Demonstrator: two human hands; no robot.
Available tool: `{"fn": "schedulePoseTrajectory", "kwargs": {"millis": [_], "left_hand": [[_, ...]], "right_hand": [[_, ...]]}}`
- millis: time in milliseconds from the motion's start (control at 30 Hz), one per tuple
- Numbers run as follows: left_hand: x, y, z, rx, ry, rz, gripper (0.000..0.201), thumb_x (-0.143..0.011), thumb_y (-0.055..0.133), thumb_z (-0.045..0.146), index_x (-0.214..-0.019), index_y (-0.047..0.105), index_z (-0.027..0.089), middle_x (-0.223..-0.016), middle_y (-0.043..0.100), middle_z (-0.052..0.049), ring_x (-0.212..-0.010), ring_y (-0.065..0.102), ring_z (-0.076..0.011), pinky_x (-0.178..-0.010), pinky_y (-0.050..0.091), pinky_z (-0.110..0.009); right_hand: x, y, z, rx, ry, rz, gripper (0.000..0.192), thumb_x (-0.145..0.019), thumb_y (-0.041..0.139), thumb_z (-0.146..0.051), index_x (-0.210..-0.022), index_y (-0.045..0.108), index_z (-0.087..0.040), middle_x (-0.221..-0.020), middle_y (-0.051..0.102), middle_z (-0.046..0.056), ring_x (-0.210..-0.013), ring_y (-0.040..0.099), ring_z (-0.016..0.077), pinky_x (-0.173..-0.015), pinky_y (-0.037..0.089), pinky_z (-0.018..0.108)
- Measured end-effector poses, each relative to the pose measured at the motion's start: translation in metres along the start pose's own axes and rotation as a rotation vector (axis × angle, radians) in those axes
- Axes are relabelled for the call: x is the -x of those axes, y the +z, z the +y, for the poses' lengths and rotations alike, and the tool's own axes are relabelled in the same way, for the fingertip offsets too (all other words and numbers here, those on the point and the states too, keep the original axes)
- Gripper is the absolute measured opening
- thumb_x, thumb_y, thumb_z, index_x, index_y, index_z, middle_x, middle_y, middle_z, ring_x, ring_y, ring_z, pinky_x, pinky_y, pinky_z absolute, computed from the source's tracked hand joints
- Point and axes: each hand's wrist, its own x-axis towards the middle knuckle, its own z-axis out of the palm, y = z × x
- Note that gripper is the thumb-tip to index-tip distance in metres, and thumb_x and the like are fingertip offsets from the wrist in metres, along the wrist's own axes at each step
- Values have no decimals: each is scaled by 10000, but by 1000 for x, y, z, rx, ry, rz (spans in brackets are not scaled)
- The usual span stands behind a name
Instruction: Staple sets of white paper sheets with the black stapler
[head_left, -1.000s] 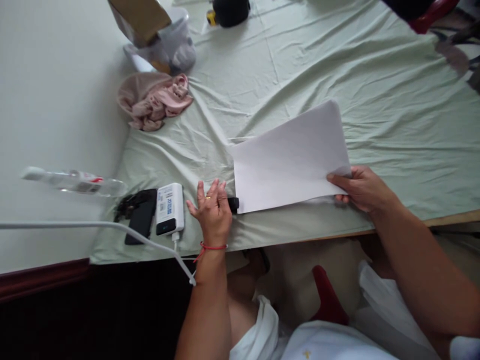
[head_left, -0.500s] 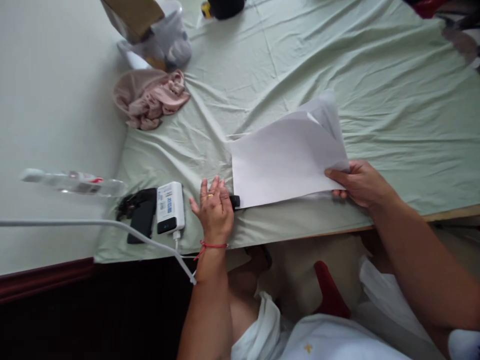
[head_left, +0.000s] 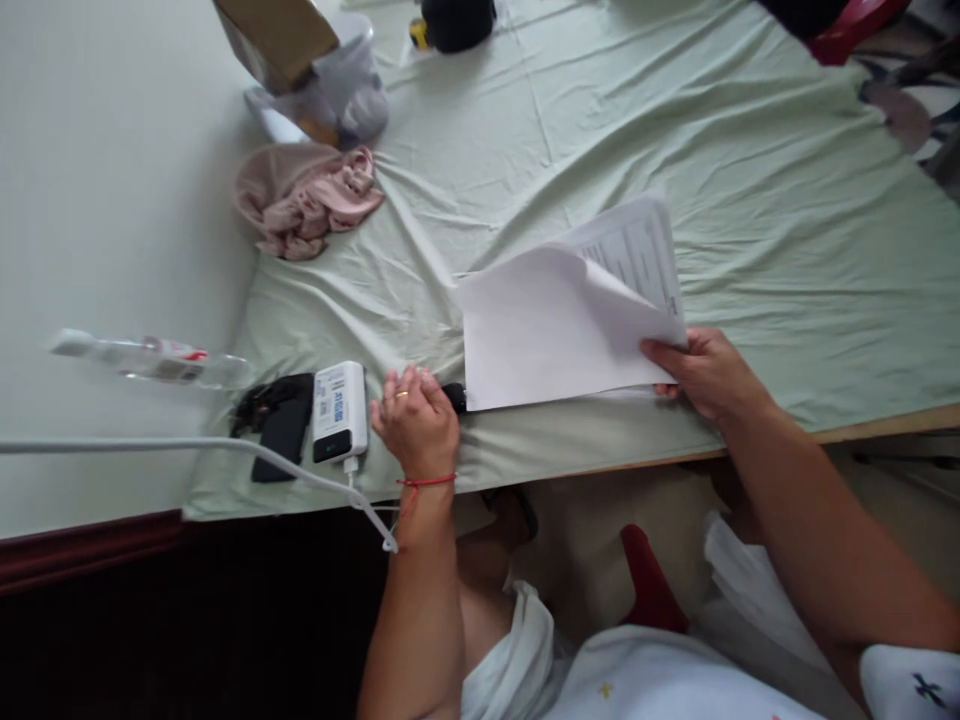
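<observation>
A white stack of paper sheets [head_left: 555, 330] lies tilted over the cloth, its blank top sheet bent up at the right. Printed lines show on a sheet beneath. My right hand [head_left: 701, 375] pinches the stack at its lower right corner, thumb on top. At the lower left corner is a small black object [head_left: 455, 397], mostly covered by my left hand [head_left: 416, 420]. The fingers of that hand are bent and close together over it, with a ring on one; its kind is hidden.
Left of my left hand lie a white power bank [head_left: 340, 410] with a cable, a dark phone [head_left: 281, 440] and a clear bottle [head_left: 150, 360]. Pink cloth [head_left: 315, 200] and a cardboard box [head_left: 277, 40] are farther back. A pale green sheet [head_left: 787, 280] covers the surface.
My left hand's spread fingers have drawn together and curled over the black object. The top sheet has bent back more, baring printed lines. My right hand has shifted slightly left.
</observation>
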Motion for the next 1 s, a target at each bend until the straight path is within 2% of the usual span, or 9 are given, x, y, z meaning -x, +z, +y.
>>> {"fn": "schedulePoseTrajectory", "kwargs": {"millis": [133,267,367,467,533,633,733,900,1000], "left_hand": [[-13,-8,-7,36,0,181,362,-987,552,363,-1189,737,125,-1508,610,-279,-1522,467,-420,-1281,307,-633],[-2,-16,17,254,104,302,370,-1063,477,408,-1205,713,160,-1361,680,-203,-1344,615,-327,-1147,486,-511],[14,-15,42,579,62,155,500,-1092,408,553,-1142,737,180,-1051,738,-116,-930,712,-227,-823,583,-368],[22,-12,59,983,-184,-81,591,-1011,489,716,-1122,744,194,-837,709,-57,-629,615,-167,-519,471,-290],[22,-11,64,1177,-311,-281,660,-939,534,800,-1095,756,199,-748,684,-37,-546,572,-157,-445,413,-283],[23,-10,66,1262,-371,-518,608,-832,733,743,-1089,770,194,-774,738,-52,-644,677,-194,-526,505,-289],[27,-5,64,1170,-368,-627,513,-749,904,523,-1105,766,181,-891,805,-72,-792,756,-228,-646,571,-294],[31,8,68,1083,-291,-575,409,-837,839,493,-1086,744,182,-1023,824,-79,-902,771,-222,-780,603,-310],[28,14,72,1109,-357,-586,436,-793,866,509,-1058,730,190,-999,817,-71,-923,769,-233,-814,612,-331]], "right_hand": [[2,-10,-9,-53,-14,75,364,-626,1002,-426,-641,700,-225,-585,585,-13,-457,478,79,-335,417,189],[7,-23,-20,-169,70,111,404,-529,1050,-366,-657,700,-208,-614,593,-20,-444,444,47,-310,399,151],[11,-32,-23,-197,104,109,413,-497,1059,-335,-685,713,-210,-636,607,-17,-440,426,43,-282,371,148],[14,-43,-24,-197,109,130,435,-466,1067,-332,-665,701,-205,-591,569,-36,-412,391,34,-263,344,145],[16,-51,-24,-187,119,145,457,-431,1074,-331,-674,712,-194,-590,565,-45,-415,404,33,-271,361,143],[19,-62,-23,-134,167,123,477,-421,1075,-360,-686,719,-186,-614,571,-41,-460,469,62,-301,423,161],[20,-66,-20,-75,161,102,450,-498,1057,-417,-716,729,-198,-605,550,-41,-479,477,79,-337,471,185],[18,-62,-15,-39,72,94,414,-644,982,-529,-695,701,-229,-550,524,-33,-439,415,92,-327,402,208],[16,-65,-11,-33,75,97,384,-681,956,-528,-713,715,-231,-594,601,-14,-486,481,117,-393,444,228]]}}
